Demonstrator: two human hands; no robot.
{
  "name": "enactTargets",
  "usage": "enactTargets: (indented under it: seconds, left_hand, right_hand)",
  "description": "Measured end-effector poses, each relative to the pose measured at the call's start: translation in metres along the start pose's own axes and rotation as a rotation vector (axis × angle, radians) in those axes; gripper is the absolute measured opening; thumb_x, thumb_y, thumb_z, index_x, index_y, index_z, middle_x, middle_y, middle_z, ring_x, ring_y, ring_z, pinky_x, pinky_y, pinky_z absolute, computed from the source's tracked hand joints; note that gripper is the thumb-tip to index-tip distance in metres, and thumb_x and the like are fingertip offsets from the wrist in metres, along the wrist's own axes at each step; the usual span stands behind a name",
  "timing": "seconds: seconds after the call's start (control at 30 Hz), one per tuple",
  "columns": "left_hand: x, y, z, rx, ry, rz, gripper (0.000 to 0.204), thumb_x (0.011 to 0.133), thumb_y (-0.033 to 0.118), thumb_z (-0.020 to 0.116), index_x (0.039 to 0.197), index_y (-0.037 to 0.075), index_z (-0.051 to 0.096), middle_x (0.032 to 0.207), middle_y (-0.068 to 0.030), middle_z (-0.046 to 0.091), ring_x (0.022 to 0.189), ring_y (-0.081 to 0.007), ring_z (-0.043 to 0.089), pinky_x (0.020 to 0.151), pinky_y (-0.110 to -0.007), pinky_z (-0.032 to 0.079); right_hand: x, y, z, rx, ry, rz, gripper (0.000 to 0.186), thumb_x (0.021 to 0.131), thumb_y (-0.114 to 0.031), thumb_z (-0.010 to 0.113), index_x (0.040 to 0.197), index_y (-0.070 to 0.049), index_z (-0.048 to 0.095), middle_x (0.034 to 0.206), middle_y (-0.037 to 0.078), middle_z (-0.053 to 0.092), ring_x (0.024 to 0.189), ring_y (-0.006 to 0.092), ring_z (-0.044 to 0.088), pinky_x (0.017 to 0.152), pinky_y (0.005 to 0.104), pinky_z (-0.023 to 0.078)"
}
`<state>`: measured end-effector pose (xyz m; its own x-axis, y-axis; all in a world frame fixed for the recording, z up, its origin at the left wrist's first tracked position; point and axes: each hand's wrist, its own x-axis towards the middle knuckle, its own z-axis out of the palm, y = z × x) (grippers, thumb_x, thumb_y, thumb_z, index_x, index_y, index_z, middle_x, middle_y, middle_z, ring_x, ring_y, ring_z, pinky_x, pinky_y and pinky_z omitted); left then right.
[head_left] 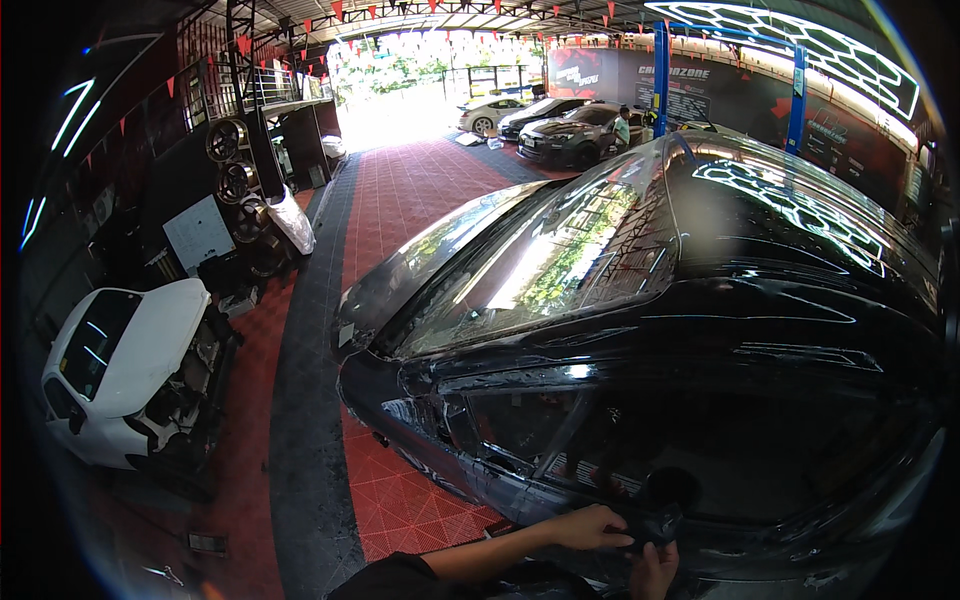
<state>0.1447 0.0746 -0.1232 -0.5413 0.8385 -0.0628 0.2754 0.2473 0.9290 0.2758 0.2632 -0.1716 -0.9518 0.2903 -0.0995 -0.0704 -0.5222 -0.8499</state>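
Observation:
A glossy black car (800, 310) fills the right side of the head view, its windshield (560, 260) reflecting bright light and greenery. My left hand (593, 527) reaches in beside the car's dark side window (740, 450), with thumb and fingers pinched together. Close to it, on the right, my right hand (655, 572) is raised with its fingers closed in a pinch. A small dark, shiny piece (658, 527) shows between the two hands; its kind is hard to make out against the black door. The fingertips are partly lost in shadow.
Red and grey floor tiles (400, 200) run along the car's left. A white car (150, 350) with its front end stripped stands at left, below stacked wheel rims (235, 180). Farther off are parked cars (570, 135), a person (622, 125) and blue lift posts (661, 80).

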Motion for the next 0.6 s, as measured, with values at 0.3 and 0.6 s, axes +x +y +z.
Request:
enactTargets:
  seconds: [0.3,0.6]
  left_hand:
    - [0.003,-0.008,0.008,-0.069,0.109,0.111,0.04,0.099,0.035,0.066,0.084,-0.001,0.071,0.066,-0.0131,0.061,0.059,-0.0219,0.056,0.059,-0.038,0.045]
    - [0.0,-0.001,0.006,-0.121,-0.019,-0.002,0.031,0.099,0.03,0.067,0.093,0.0,0.075,0.068,-0.0122,0.063,0.058,-0.0183,0.056,0.059,-0.037,0.045]
  right_hand:
    - [-0.002,0.002,-0.013,0.246,-0.121,0.001,0.023,0.098,-0.004,0.062,0.121,-0.005,0.064,0.119,0.012,0.069,0.106,0.0258,0.067,0.091,0.0414,0.056]
    - [-0.003,0.025,-0.044,0.312,-0.393,-0.045,0.047,0.103,-0.014,0.054,0.149,-0.003,0.047,0.146,0.014,0.054,0.131,0.0279,0.053,0.115,0.042,0.038]
